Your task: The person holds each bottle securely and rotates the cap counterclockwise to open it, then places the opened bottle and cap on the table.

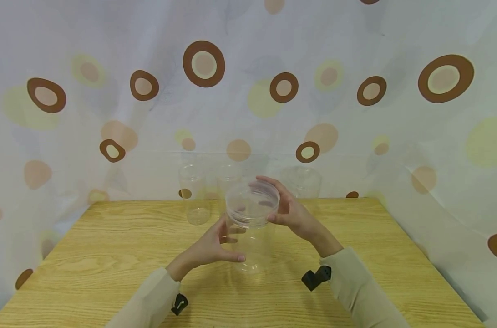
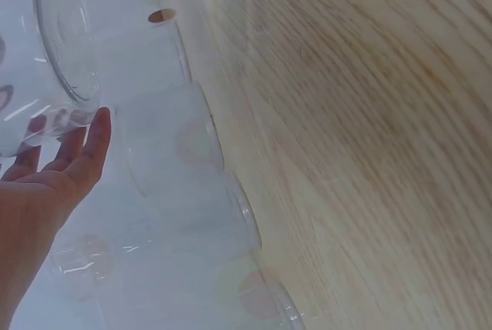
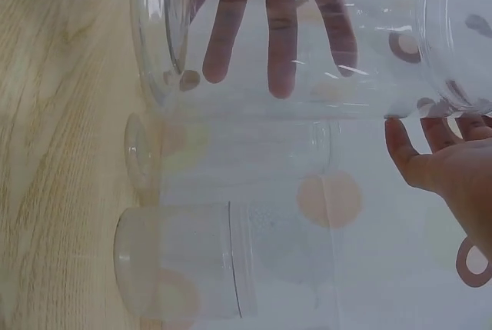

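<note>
A large clear jar [image 1: 254,248] is held upright between both hands in the head view, its base apparently off the table. Around its top sits a wide transparent lid [image 1: 248,224]. My left hand [image 1: 210,246] grips the jar's side, thumb in front and fingers behind. On the right of the lid, my right hand [image 1: 291,210] holds the rim with thumb and fingers spread apart. The right wrist view shows the left fingers [image 3: 282,45] through the jar wall, with the right hand [image 3: 453,168] at the lid end. In the left wrist view, the left hand [image 2: 58,180] touches the jar.
Behind the held jar, more clear containers stand along the back: a tall one [image 1: 193,196] at left, another [image 1: 229,177] beside it, and a wider one [image 1: 303,180] at right. The wooden table [image 1: 109,255] meets a patterned cloth [image 1: 240,114] at its back edge.
</note>
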Motion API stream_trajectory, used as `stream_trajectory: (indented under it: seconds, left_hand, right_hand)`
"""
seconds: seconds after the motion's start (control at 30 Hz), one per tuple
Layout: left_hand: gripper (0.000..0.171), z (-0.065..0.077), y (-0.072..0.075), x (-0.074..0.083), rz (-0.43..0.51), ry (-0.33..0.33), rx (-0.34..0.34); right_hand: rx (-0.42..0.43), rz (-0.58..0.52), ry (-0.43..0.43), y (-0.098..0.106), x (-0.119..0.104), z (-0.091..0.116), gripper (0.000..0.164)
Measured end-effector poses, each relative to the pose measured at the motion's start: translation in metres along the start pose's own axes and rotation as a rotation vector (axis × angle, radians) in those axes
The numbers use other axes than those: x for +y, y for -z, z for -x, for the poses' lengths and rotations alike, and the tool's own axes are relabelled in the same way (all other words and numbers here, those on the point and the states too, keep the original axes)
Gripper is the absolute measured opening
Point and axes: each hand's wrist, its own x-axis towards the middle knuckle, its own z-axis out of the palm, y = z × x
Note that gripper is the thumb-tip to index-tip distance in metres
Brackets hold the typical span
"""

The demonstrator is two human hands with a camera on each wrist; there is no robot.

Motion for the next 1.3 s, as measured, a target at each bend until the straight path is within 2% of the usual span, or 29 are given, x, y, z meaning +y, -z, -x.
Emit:
stream_trajectory:
  seconds: [0.23,0.53,0.8,0.97,1.13,1.3]
  left_hand:
    - [0.094,0.005,0.004,-0.003,-0.027,0.000,0.002]
    - [0.093,0.021,0.018,-0.006,-0.080,0.027,0.049]
    - [0.091,0.042,0.041,-0.007,-0.140,0.041,0.128]
    - [0.094,0.056,0.059,-0.007,-0.164,0.055,0.178]
    - [0.094,0.071,0.078,-0.007,-0.181,0.075,0.242]
    - [0.094,0.087,0.097,-0.006,-0.195,0.113,0.318]
  right_hand:
    - [0.066,0.024,0.050,0.005,-0.003,0.002,0.088]
    - [0.084,0.089,0.068,0.022,-0.005,0.016,0.081]
    - [0.068,0.136,-0.053,0.044,-0.004,0.041,0.073]
    - [0.059,0.160,-0.085,0.058,0.001,0.057,0.071]
    - [0.083,0.177,-0.126,0.073,0.006,0.073,0.071]
    - [0.144,0.261,-0.233,0.088,0.006,0.091,0.070]
